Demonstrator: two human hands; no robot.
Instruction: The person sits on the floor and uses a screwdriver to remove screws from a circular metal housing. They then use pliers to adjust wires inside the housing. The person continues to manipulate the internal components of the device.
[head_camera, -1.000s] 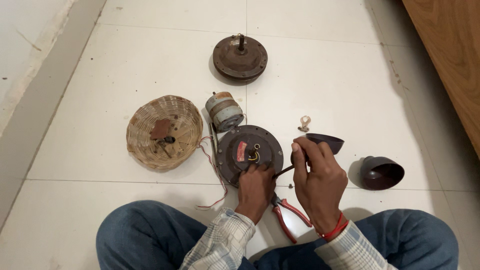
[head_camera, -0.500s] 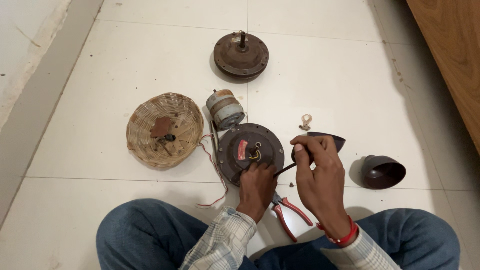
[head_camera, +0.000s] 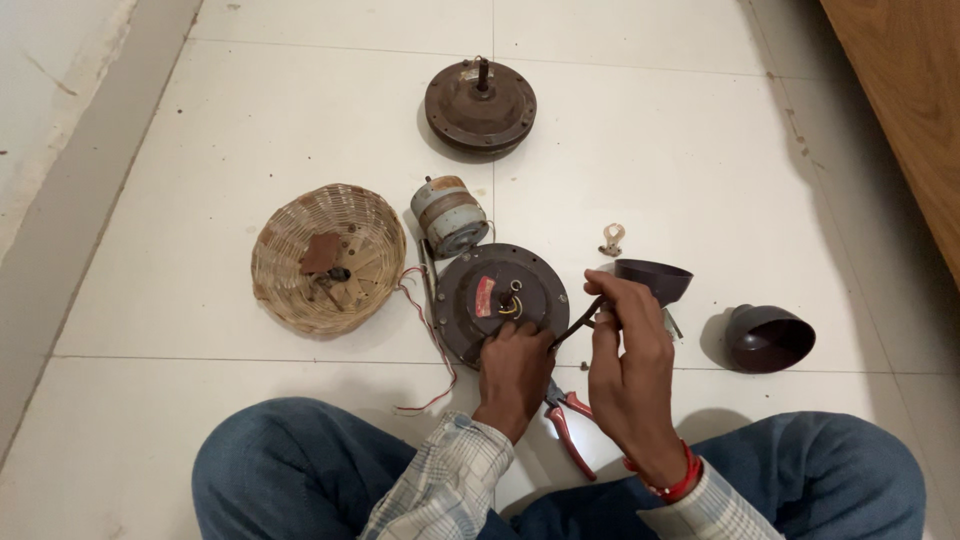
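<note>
Seated cross-legged on the tiled floor (head_camera: 700, 120), a person steadies a round motor housing (head_camera: 500, 300) near the floor's front edge with the left hand (head_camera: 515, 370) – fingers resting on its rim – while the right hand (head_camera: 625, 350), fingers clamped on a thin dark tool (head_camera: 575, 322), works at its edge; the other cover (head_camera: 480, 105) and motor core (head_camera: 448, 215) already lie apart.

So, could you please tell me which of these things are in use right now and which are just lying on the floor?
In use:
round motor cover, steadied by the left hand
thin dark tool, in the right hand

Lying about:
red-handled pliers
wicker basket
cylindrical motor core
second round housing
two dark cups
</note>
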